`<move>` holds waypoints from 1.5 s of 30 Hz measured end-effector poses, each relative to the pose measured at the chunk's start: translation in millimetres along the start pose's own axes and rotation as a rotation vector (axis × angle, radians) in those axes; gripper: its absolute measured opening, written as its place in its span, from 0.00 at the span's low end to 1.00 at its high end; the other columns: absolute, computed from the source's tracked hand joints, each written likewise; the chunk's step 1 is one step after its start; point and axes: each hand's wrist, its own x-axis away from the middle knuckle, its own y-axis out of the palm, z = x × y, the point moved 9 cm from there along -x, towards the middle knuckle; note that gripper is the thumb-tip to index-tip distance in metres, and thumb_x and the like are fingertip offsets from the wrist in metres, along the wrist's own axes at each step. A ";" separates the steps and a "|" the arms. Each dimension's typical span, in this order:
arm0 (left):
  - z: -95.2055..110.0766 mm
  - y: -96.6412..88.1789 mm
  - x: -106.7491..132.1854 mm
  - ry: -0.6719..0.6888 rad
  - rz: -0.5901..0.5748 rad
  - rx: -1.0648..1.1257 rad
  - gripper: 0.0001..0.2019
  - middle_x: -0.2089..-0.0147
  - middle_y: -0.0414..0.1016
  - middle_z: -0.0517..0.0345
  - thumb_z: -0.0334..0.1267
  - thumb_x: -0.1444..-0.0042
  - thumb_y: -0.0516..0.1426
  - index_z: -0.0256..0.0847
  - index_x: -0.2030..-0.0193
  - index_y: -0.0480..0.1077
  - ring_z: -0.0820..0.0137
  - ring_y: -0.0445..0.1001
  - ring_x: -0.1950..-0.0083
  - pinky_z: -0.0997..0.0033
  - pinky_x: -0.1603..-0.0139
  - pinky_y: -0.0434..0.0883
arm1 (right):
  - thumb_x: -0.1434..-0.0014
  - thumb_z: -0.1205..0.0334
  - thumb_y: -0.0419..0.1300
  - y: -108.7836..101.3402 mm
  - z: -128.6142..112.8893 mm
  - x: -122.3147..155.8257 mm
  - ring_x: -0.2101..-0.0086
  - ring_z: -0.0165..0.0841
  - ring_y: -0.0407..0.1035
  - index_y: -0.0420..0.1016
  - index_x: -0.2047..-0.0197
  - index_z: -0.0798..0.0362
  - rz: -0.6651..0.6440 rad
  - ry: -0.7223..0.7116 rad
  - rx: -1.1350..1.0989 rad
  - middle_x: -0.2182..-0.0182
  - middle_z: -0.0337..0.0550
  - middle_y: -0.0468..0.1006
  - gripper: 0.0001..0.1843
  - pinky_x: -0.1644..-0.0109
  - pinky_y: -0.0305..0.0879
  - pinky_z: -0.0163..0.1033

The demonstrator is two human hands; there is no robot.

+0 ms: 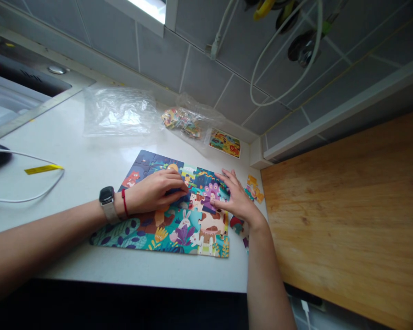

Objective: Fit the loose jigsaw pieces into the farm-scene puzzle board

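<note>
A colourful jigsaw puzzle [179,231] with cartoon animals lies flat on the white countertop [89,165]. My left hand [156,190], with a watch and a red cord at the wrist, rests on the puzzle's middle, fingers curled down onto a dark piece. My right hand [236,197] lies flat on the puzzle's right part, fingers stretched out and pressing on the pieces. Loose puzzle pieces [253,188] sit just right of the puzzle, beside my right hand, and more show below my right wrist.
A clear bag of spare pieces [184,121] and a small picture card [225,143] lie by the tiled wall. An empty plastic bag [119,110] is at back left. A sink [17,98] and white cable [30,197] are left; a wooden board [347,201] is right.
</note>
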 end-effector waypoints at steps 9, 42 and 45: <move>-0.8 0.3 0.5 0.003 -0.003 -0.003 0.11 0.58 0.81 0.51 0.39 0.26 0.54 0.41 0.55 0.79 0.64 0.77 0.56 0.66 0.50 0.73 | 0.52 0.46 0.80 -2.3 6.1 -3.0 0.23 0.56 0.35 0.64 0.26 0.39 0.026 0.060 -0.018 0.23 0.52 0.52 0.54 0.22 0.38 0.67; -0.2 1.8 1.2 -0.005 -0.027 -0.041 0.14 0.57 0.81 0.50 0.41 0.24 0.52 0.39 0.53 0.77 0.63 0.76 0.55 0.64 0.50 0.72 | 0.44 0.61 0.76 -2.9 -29.3 -2.8 0.31 0.47 0.61 0.85 0.53 0.45 0.035 -0.153 -0.042 0.37 0.48 0.74 0.15 0.26 0.57 0.58; -0.3 2.3 1.1 -0.005 -0.033 -0.042 0.14 0.57 0.81 0.50 0.40 0.25 0.52 0.39 0.53 0.77 0.63 0.76 0.54 0.64 0.50 0.72 | 0.46 0.59 0.77 -3.3 -26.0 -3.2 0.28 0.47 0.56 0.82 0.48 0.44 0.058 -0.131 -0.022 0.34 0.47 0.71 0.22 0.24 0.53 0.57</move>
